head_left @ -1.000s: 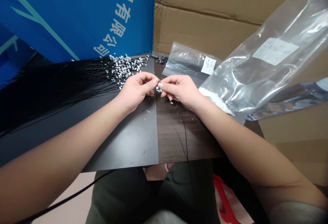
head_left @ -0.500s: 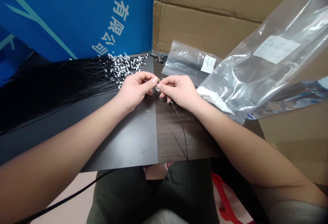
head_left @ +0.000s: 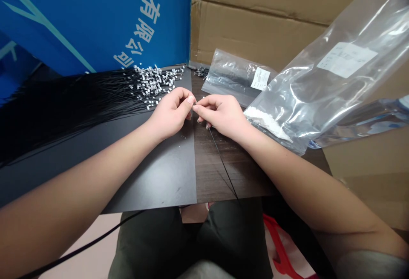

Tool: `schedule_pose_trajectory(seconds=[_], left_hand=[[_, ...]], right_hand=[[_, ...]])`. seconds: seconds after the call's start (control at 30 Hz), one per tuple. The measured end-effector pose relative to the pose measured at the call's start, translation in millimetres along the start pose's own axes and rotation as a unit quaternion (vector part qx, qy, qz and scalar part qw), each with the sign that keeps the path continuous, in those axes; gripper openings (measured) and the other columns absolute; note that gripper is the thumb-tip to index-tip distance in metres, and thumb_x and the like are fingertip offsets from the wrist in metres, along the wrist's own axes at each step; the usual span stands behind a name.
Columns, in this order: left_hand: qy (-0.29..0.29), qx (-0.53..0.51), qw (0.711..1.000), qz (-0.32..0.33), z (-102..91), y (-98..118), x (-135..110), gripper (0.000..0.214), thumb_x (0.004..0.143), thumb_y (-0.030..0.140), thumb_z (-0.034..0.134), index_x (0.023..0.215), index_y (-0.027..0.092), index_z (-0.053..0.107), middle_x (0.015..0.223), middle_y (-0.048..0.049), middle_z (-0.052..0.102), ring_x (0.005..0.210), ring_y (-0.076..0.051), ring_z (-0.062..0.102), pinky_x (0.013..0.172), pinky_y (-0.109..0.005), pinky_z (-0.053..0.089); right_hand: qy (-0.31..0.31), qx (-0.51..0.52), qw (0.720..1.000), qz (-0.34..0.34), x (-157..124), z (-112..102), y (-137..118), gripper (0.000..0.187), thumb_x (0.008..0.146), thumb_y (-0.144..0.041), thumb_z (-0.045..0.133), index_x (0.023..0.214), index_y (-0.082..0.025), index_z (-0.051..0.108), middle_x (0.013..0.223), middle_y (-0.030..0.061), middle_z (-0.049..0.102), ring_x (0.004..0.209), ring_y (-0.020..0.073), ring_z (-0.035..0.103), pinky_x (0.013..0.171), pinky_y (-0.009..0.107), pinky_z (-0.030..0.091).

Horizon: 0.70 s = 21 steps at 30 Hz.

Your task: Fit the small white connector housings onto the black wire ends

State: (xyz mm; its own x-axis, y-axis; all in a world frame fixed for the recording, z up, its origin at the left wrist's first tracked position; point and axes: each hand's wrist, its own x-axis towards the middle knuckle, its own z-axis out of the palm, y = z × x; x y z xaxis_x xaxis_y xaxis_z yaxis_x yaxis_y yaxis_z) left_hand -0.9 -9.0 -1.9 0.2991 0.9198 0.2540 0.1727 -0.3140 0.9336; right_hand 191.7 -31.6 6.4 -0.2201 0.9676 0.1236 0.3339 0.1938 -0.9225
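Okay so the fingers (head_left: 191,100) on both hands are pinched down really narrow, with the left hand (head_left: 171,115) and right hand (head_left: 222,115) meeting fingertip to fingertip just right of the desk's middle. Whatever's right at the pinch point is too tiny to make out, honestly. A thin black wire (head_left: 223,166) is running out from under the right hand's fingers and trailing toward the near edge of the desk (head_left: 249,172).

Just left and far of the hands, a scattered pile of small white connectors (head_left: 156,84) is sitting on the dark desk top, and a huge fan of black wires (head_left: 64,113) is spreading out to the left. Over on the right, a big clear plastic bag (head_left: 319,87) with a label is lying with white pieces (head_left: 265,121) gathered in its corner, and a smaller clear bag (head_left: 233,74) is sitting farther back. A few dark bits (head_left: 201,73) are lying by the far edge.

Behind all that, a cardboard box (head_left: 255,23) and a blue printed board (head_left: 79,19) are standing up. Down near the person's dark trousers (head_left: 230,236), a black cable (head_left: 86,236) is crossing on the left and a bag with red handles (head_left: 277,245) is showing on the right.
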Motion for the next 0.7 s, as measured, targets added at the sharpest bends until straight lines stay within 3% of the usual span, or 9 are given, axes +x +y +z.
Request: schedule_pose_trajectory(seconds=[0.23,0.4,0.7], left_hand=[[0.01,0.011,1.0,-0.022,1.3,1.4,0.3,0.016,0.102,0.03,0.065,0.088,0.022,0.062,0.067,0.0001,0.063,0.062,-0.017,0.059,0.062,-0.029,0.047],[0.007,-0.004,1.0,-0.027,1.5,0.8,0.1,0.019,0.101,0.033,0.07,0.088,0.021,0.063,0.068,0.0002,0.064,0.062,-0.016,0.061,0.063,-0.029,0.048],[0.031,-0.095,0.994,-0.051,2.3,-0.1,0.5,0.023,0.094,0.038,0.081,0.09,0.019,0.069,0.07,-0.0002,0.064,0.062,-0.013,0.06,0.062,-0.027,0.049]], right_hand=[[0.017,0.016,1.0,-0.016,0.7,-0.4,3.9,0.017,0.096,-0.038,0.078,0.093,-0.023,0.071,0.076,0.0006,0.077,0.057,0.0141,0.067,0.058,0.027,0.051],[0.026,-0.005,0.999,-0.045,-0.8,-0.8,3.5,0.013,0.098,-0.034,0.075,0.095,-0.022,0.072,0.077,0.0002,0.077,0.06,0.0136,0.067,0.059,0.027,0.051],[0.009,0.116,0.992,0.041,4.8,-2.9,-2.7,0.017,0.097,-0.027,0.079,0.087,-0.019,0.068,0.071,0.0025,0.077,0.049,0.0098,0.063,0.045,0.021,0.045]])
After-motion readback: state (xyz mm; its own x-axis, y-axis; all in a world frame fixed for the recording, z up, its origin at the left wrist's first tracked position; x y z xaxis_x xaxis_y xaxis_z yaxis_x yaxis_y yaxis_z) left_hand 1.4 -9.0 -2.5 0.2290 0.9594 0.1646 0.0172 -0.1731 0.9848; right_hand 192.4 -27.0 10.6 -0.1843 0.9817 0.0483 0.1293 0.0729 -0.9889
